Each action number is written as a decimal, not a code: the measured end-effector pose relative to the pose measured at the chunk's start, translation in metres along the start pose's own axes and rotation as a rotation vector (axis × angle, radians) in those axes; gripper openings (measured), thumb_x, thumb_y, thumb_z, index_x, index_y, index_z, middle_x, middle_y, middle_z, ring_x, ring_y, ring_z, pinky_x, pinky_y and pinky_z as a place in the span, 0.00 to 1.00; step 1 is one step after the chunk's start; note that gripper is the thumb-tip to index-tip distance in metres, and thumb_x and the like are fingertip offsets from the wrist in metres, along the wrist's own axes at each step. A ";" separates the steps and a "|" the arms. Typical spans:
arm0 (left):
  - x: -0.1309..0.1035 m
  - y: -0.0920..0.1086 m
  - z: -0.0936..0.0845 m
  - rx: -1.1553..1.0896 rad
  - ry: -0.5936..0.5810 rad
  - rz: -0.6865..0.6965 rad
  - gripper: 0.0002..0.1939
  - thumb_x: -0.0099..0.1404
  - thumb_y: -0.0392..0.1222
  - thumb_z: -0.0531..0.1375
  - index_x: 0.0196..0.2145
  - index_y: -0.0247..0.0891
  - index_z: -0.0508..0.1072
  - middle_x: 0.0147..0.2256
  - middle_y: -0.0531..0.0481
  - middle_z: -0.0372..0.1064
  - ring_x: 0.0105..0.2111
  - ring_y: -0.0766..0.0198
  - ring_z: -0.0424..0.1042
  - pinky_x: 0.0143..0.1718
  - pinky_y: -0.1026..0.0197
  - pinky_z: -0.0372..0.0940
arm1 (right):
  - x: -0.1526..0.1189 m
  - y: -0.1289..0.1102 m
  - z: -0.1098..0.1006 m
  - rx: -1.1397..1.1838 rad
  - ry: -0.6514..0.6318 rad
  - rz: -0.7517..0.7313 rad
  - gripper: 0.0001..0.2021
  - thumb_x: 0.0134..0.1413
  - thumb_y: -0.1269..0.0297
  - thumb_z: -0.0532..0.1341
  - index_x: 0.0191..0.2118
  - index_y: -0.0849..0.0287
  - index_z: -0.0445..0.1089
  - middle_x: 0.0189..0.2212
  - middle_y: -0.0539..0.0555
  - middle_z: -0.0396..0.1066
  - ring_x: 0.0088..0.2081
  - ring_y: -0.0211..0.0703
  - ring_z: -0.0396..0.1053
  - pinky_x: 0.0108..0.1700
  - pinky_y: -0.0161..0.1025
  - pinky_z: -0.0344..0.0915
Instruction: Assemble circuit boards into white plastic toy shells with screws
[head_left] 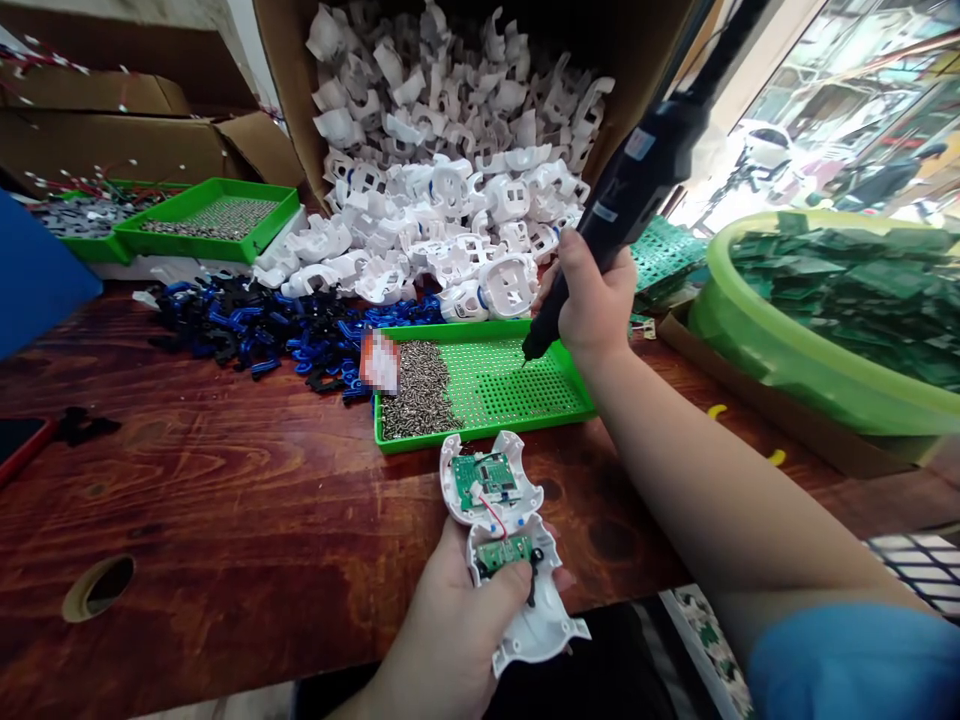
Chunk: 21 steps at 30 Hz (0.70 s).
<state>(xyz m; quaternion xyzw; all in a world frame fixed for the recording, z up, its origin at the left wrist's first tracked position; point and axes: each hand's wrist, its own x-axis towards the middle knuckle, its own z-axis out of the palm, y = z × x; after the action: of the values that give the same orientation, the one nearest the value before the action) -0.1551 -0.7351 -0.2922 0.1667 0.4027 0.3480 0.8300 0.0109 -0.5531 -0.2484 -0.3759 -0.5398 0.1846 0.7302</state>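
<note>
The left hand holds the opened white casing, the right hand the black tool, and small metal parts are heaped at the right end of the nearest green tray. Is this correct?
No, the head view shows the metal parts heaped at the left end of the nearest green tray; the rest is right.

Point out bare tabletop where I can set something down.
Widest: the tabletop between the round hole and left hand, bounded behind by blue and black parts. Crowded: white shells behind the green screw tray.
</note>
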 end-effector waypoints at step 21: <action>0.004 0.000 -0.003 -0.043 -0.153 -0.018 0.22 0.52 0.31 0.64 0.44 0.35 0.64 0.33 0.50 0.71 0.27 0.68 0.71 0.28 0.67 0.65 | -0.066 -0.112 0.032 0.310 -0.204 0.210 0.13 0.47 0.55 0.61 0.25 0.57 0.61 0.11 0.46 0.60 0.12 0.38 0.59 0.12 0.35 0.55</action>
<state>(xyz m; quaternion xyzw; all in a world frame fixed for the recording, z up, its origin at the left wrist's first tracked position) -0.1553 -0.7320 -0.2964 0.1714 0.3318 0.3353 0.8649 -0.0568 -0.6593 -0.2027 -0.2927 -0.5337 0.3777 0.6977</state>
